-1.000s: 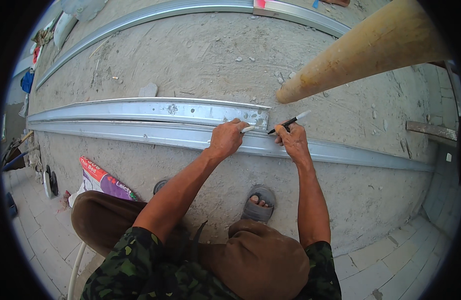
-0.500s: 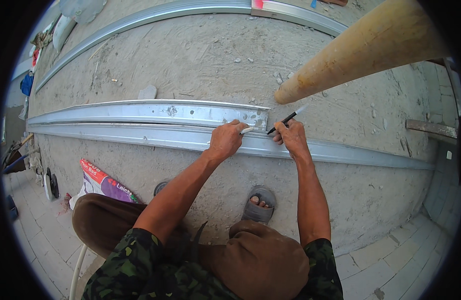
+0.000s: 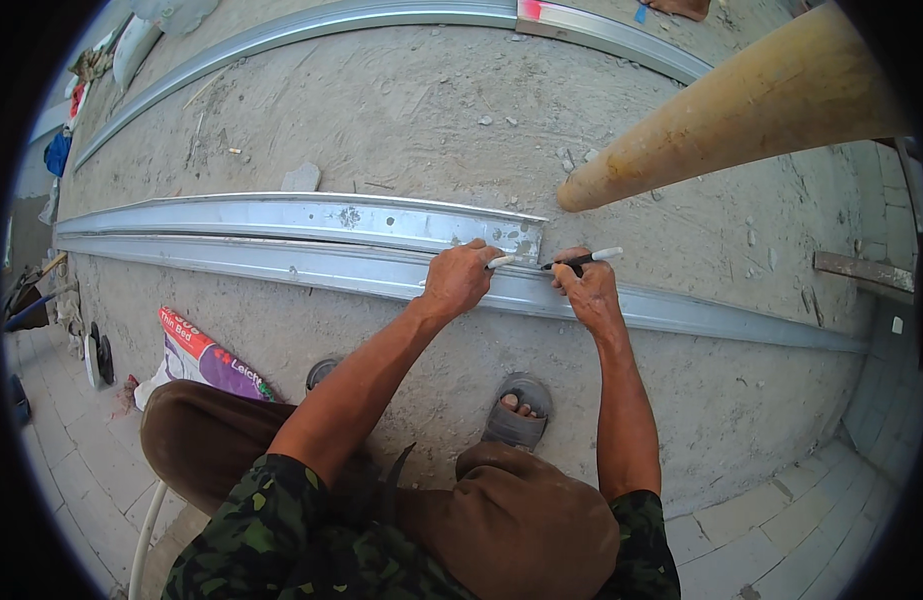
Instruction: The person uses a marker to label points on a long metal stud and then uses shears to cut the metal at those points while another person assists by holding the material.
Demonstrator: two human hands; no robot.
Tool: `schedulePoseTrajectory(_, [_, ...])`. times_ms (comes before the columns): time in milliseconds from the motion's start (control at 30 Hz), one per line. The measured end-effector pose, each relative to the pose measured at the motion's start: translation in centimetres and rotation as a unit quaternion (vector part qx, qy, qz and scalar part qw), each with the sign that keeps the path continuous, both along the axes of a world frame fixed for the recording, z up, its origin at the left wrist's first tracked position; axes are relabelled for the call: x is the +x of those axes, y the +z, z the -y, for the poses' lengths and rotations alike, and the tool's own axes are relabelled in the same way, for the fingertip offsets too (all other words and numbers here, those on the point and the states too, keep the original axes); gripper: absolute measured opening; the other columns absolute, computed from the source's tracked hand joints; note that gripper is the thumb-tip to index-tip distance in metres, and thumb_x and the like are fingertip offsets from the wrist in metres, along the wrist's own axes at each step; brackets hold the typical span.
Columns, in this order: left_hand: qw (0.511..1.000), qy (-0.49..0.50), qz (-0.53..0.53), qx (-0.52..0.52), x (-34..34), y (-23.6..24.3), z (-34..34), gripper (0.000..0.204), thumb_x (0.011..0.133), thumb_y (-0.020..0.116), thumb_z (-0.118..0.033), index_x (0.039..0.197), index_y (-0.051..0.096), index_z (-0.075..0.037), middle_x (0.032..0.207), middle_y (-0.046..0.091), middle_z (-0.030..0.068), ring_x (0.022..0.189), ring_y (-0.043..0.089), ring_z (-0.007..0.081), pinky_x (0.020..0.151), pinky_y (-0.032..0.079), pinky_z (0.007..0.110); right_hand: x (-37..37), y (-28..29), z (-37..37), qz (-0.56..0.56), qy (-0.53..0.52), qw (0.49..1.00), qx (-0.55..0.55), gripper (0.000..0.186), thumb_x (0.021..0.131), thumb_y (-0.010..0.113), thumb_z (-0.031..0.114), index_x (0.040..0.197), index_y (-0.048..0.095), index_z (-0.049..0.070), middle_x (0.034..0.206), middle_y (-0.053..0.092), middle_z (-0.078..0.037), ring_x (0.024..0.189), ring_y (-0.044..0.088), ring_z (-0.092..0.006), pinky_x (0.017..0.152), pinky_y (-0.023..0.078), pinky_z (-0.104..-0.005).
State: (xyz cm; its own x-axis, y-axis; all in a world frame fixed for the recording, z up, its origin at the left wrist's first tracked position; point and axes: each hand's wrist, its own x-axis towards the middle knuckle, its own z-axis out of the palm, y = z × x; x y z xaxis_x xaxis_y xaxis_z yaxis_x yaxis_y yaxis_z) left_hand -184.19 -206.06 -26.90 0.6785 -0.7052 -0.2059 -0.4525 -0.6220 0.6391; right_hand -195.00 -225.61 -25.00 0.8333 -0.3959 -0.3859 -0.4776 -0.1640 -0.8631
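Observation:
Two long silvery metal channels lie side by side across the ground: a shorter far channel [image 3: 271,213] and a longer near channel [image 3: 681,309]. My left hand [image 3: 459,278] is closed over them close to the shorter one's right end. A slim white stick-like thing [image 3: 500,262] pokes out of its fingers; its kind is unclear. My right hand [image 3: 587,286] grips a black marker [image 3: 584,260] with a white rear end. The marker's tip points left, at the end of the far channel, close to my left fingers. Whether it touches the metal I cannot tell.
A thick yellowish pole [image 3: 721,110] slants in from the upper right. Another metal channel [image 3: 311,27] curves along the far side. A printed bag [image 3: 213,358] lies by my left knee, and a rusty metal bar [image 3: 861,272] juts in at right. My sandalled foot [image 3: 518,408] stands near the channels.
The marker has tilted from steeply slanted to nearly level, with its rear end swung down and right. My left hand stays in place on the channels.

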Motion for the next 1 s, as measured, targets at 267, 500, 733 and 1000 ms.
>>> schedulePoseTrajectory(267, [1.000, -0.001, -0.006, 0.002, 0.0, 0.0, 0.1, 0.023, 0.083, 0.063, -0.007, 0.104, 0.070, -0.010, 0.100, 0.068, 0.0095, 0.089, 0.065, 0.0328, 0.078, 0.052, 0.042, -1.7, 0.1, -1.9, 0.051, -0.006, 0.995, -0.087, 0.013, 0.081, 0.065, 0.008, 0.091, 0.065, 0.000, 0.079, 0.065, -0.013, 0.070, 0.063, -0.0193, 0.065, 0.050, -0.0324])
schedulePoseTrajectory(500, [1.000, -0.001, -0.005, 0.009, 0.0, 0.3, 0.0, 0.024, 0.082, 0.064, -0.005, 0.106, 0.070, -0.008, 0.101, 0.068, 0.0090, 0.090, 0.066, 0.0310, 0.079, 0.053, 0.041, -3.0, 0.4, -2.5, 0.066, -0.010, 0.991, -0.117, 0.011, 0.082, 0.063, 0.005, 0.090, 0.065, -0.002, 0.088, 0.065, -0.015, 0.073, 0.063, -0.0217, 0.066, 0.050, -0.0329])
schedulePoseTrajectory(733, [1.000, 0.006, -0.012, 0.012, -0.1, 0.2, 0.1, 0.024, 0.083, 0.065, -0.006, 0.106, 0.070, -0.008, 0.101, 0.068, 0.0089, 0.090, 0.066, 0.0310, 0.078, 0.053, 0.041, -1.0, 0.1, -1.7, 0.067, -0.022, 0.990, -0.123, 0.014, 0.082, 0.065, 0.007, 0.093, 0.065, -0.002, 0.087, 0.064, -0.016, 0.072, 0.064, -0.0242, 0.065, 0.050, -0.0347])
schedulePoseTrajectory(1000, [1.000, 0.001, -0.007, 0.004, -0.1, -0.1, -0.1, 0.024, 0.082, 0.066, -0.007, 0.106, 0.070, -0.009, 0.100, 0.068, 0.0088, 0.090, 0.066, 0.0314, 0.079, 0.053, 0.042, -0.7, 0.8, -1.6, 0.091, 0.032, 0.983, -0.156, 0.012, 0.081, 0.063, 0.007, 0.090, 0.064, -0.002, 0.082, 0.065, -0.016, 0.068, 0.063, -0.0307, 0.064, 0.050, -0.0373])
